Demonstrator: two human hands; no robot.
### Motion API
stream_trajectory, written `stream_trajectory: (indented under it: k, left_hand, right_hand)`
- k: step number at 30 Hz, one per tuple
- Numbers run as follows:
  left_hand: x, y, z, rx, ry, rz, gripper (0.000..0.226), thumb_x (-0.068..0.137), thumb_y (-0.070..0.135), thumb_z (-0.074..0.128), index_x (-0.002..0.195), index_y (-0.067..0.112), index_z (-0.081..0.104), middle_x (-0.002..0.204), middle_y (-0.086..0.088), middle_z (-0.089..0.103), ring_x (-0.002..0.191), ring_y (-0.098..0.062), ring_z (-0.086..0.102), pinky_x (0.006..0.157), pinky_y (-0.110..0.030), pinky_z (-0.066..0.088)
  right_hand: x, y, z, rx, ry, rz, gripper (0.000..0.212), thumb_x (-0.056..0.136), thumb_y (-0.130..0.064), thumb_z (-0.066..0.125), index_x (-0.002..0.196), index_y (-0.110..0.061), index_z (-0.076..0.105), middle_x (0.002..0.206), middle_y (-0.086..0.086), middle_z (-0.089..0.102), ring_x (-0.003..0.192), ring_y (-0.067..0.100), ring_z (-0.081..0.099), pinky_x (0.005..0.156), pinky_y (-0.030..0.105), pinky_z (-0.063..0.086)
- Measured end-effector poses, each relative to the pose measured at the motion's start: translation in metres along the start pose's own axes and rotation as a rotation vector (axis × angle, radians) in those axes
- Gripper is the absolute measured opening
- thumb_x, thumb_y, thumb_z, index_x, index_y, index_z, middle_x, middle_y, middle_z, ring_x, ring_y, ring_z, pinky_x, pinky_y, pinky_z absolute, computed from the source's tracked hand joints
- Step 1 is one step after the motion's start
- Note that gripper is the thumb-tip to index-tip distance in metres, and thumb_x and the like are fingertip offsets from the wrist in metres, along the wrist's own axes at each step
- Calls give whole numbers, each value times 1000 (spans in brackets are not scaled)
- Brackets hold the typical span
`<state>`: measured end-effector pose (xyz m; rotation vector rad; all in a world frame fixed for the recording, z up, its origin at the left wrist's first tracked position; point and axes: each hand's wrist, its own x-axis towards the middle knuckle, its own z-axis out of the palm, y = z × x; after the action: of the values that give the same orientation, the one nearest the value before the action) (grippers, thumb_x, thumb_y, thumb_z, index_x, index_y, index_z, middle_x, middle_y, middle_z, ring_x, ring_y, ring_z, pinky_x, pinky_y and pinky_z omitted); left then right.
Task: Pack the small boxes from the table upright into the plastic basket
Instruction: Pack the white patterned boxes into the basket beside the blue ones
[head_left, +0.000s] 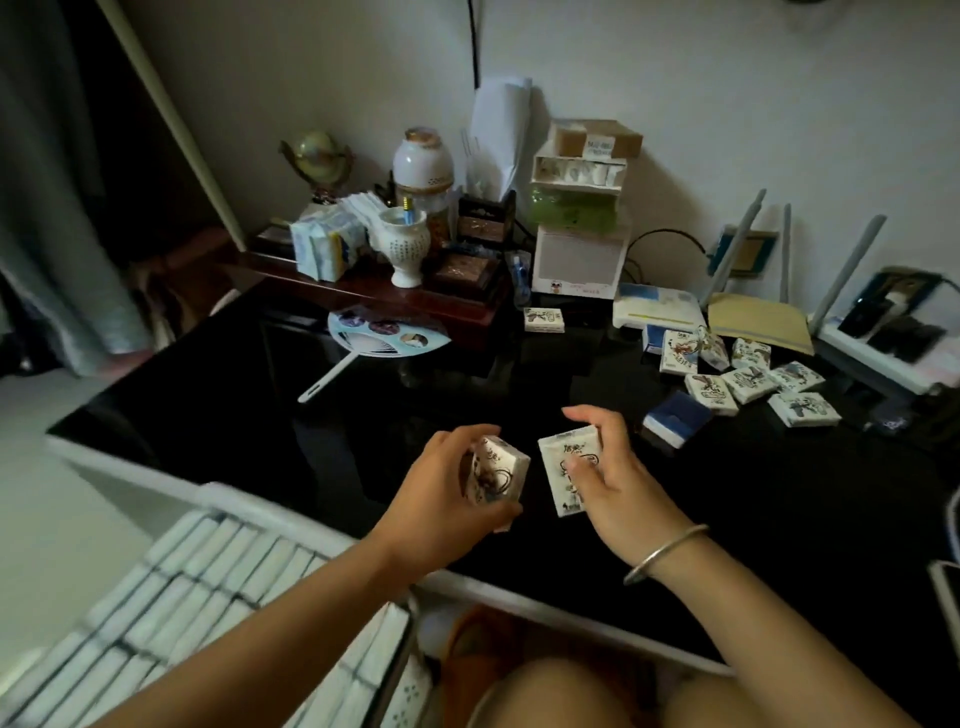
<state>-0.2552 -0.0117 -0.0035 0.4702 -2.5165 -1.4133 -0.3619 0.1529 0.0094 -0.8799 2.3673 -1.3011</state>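
Fingers of the left hand (441, 493) clamp one small box (501, 467), and the right hand (623, 488) grips a second box (563, 467), both above the bench (260, 389). Next, they likely need standing upright in the basket (244, 501).

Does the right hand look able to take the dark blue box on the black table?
Probably not yet: the right hand grips a white printed box, though the dark blue box lies near, unobstructed.
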Motion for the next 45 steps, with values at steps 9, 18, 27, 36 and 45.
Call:
stream_trajectory:
  k: [9, 18, 27, 36, 45]
  left_hand:
    - [-125, -14, -84, -51, -34, 25, 58, 80, 8, 76, 130, 24, 53, 117, 9, 61, 111, -3, 58, 82, -26, 57]
    - [-245, -64, -172, 27, -12, -130, 65, 77, 4, 77, 131, 27, 48, 119, 6, 56, 109, -8, 58, 82, -32, 59]
    - [-322, -105, -235, 351, 65, -281, 51, 74, 15, 82, 114, 34, 56, 109, 22, 62, 99, 7, 57, 74, -18, 53]
    - [-339, -110, -241, 490, -65, -340, 54, 81, 4, 62, 110, 49, 50, 113, 21, 57, 97, 2, 59, 73, -16, 51]
    - [-316, -114, -208, 458, -349, -551, 57, 79, 15, 72, 128, 25, 46, 121, 9, 61, 100, -10, 63, 86, -26, 53]
  right_hand:
    - [-73, -85, 82, 57, -126, -133, 51, 75, -39, 73, 117, -35, 43, 87, -5, 61, 70, 5, 61, 63, 26, 52]
    - [-133, -120, 180, 12, -330, -197, 56, 72, -65, 64, 119, -38, 54, 108, -13, 49, 101, 4, 52, 88, 24, 47]
    - [-160, -141, 232, -32, -581, -132, 53, 75, -49, 72, 122, -39, 49, 119, -18, 49, 105, -3, 50, 85, 12, 44]
    - [-205, -164, 307, -195, -488, -249, 63, 68, -61, 73, 113, -32, 39, 107, -13, 57, 87, 6, 59, 70, 24, 51]
    - [-213, -137, 354, -617, -91, -394, 59, 39, -56, 73, 82, -24, 49, 85, -4, 54, 79, 18, 52, 63, 30, 46]
